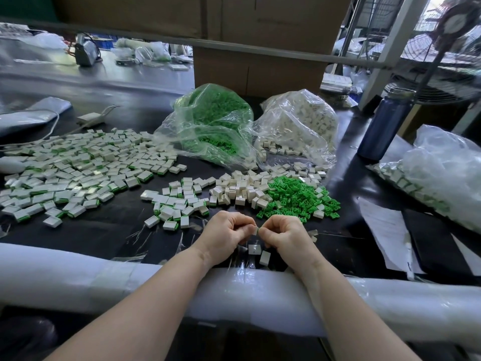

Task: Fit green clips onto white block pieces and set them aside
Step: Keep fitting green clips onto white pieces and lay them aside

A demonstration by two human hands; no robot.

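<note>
My left hand (226, 233) and my right hand (280, 233) meet near the table's front edge, fingertips together. Between them I pinch a small white block (254, 229) with a sliver of green clip (258, 230) at its right side. Two loose white blocks (259, 252) lie on the black table just below my hands. A heap of loose green clips (299, 198) lies ahead to the right, with a pile of bare white blocks (239, 190) beside it. Finished blocks with green edges (179, 204) lie ahead left, and a far larger spread of them (78, 168) covers the left side.
An open plastic bag of green clips (213, 121) and a bag of white blocks (302, 123) stand at the back. A dark blue bottle (385, 123), another filled bag (442, 173) and papers (385, 230) are at the right. White foam padding (104, 272) wraps the table's front edge.
</note>
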